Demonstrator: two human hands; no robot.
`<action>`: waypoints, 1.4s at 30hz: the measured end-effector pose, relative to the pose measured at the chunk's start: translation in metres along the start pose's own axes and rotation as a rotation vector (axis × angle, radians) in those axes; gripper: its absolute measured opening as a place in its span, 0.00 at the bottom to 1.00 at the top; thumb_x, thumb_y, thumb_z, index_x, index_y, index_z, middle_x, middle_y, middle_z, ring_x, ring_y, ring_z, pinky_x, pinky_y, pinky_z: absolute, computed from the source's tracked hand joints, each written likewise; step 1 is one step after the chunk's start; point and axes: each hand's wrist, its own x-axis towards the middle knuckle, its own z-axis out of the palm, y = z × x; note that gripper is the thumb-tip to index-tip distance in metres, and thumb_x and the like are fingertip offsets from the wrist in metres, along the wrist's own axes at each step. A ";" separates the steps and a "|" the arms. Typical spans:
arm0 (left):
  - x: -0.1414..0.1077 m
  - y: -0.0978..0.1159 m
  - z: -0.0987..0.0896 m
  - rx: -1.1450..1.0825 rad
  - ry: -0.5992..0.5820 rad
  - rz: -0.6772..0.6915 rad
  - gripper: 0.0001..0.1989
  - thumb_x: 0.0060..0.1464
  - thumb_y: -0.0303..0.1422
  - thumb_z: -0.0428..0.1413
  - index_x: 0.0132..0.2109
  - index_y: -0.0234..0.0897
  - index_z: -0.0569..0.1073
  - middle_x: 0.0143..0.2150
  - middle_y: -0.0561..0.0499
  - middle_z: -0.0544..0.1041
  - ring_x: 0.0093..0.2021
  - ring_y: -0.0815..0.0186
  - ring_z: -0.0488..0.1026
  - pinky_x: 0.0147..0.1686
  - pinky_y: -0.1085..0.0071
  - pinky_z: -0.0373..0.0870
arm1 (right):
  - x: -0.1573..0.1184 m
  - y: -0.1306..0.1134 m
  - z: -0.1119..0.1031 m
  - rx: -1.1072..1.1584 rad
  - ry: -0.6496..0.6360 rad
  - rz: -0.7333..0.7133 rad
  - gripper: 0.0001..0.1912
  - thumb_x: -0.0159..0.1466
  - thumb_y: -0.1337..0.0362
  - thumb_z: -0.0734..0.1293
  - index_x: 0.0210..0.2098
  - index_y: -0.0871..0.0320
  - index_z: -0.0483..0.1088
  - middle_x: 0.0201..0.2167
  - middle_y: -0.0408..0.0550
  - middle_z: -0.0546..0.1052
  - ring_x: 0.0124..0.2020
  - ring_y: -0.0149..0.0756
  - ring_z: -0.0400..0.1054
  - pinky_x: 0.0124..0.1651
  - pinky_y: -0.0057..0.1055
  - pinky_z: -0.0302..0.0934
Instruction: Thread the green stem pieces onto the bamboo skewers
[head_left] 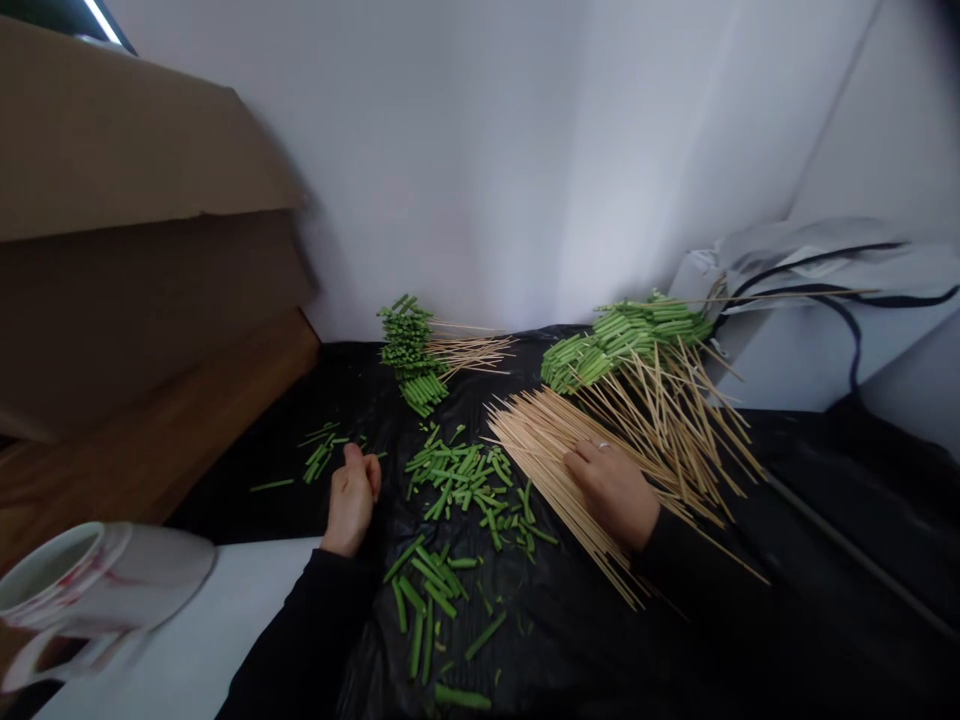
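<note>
- Left hand near beans, fingers curled; cannot tell whether pinched.
- Right hand on sticks; grip hidden.
- Drawing one stick out lengthwise should spare the others.

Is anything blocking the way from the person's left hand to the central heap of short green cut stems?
Nothing visible: a strip of black plastic sheet separates the left hand from the heap of green stems to its right. The right hand is beyond that heap, on thin tan wooden skewers.
</note>
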 end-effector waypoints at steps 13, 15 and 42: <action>-0.004 0.008 0.002 0.090 -0.059 -0.011 0.31 0.63 0.48 0.35 0.16 0.39 0.59 0.12 0.55 0.57 0.16 0.70 0.56 0.18 0.72 0.52 | 0.001 0.038 -0.013 -0.078 0.060 0.233 0.08 0.60 0.74 0.58 0.34 0.62 0.67 0.33 0.53 0.69 0.36 0.39 0.59 0.38 0.34 0.46; -0.003 0.006 0.003 0.127 -0.066 -0.007 0.29 0.62 0.47 0.39 0.16 0.39 0.59 0.12 0.55 0.58 0.16 0.70 0.57 0.20 0.72 0.54 | 0.004 0.034 -0.015 -0.072 0.054 0.248 0.08 0.60 0.75 0.58 0.34 0.62 0.68 0.34 0.55 0.70 0.38 0.41 0.60 0.38 0.35 0.47; -0.013 0.011 0.004 0.133 -0.097 0.110 0.06 0.31 0.27 0.40 0.14 0.40 0.57 0.14 0.55 0.56 0.19 0.68 0.57 0.22 0.72 0.51 | 0.037 -0.021 -0.013 0.179 -0.155 0.206 0.10 0.66 0.62 0.58 0.36 0.60 0.69 0.29 0.50 0.76 0.31 0.35 0.69 0.32 0.29 0.51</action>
